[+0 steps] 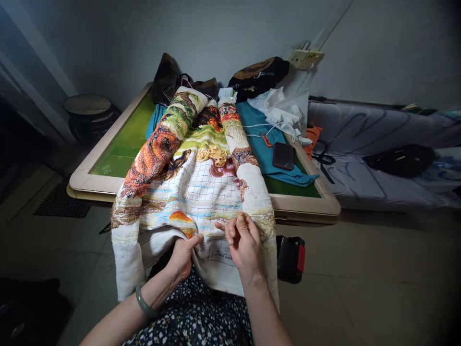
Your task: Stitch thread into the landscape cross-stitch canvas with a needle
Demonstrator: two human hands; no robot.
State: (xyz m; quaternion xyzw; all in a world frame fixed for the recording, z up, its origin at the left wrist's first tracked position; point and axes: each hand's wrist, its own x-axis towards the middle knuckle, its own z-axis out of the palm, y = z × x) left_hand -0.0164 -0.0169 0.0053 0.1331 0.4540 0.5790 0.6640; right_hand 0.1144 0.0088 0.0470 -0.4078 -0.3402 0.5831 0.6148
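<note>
In the head view, a white gridded embroidery cloth with multicoloured stitching [212, 185] is spread across a green worktop with a pale rounded rim [306, 204], its sides rolled, its lower part hanging past the near edge. The cloth's lower part is gripped by the left hand [183, 257], thumb above, fingers tucked beneath. The right hand [245, 240] is held over the cloth's lower right part, thumb and forefinger pinched together, other fingers loosely bent; whether a needle is held cannot be told. Yellow thread bundles [218, 156] are seen mid-cloth. Toward the worktop's right edge, a dark rectangular phone [283, 156] is laid on teal fabric [257, 161].
</note>
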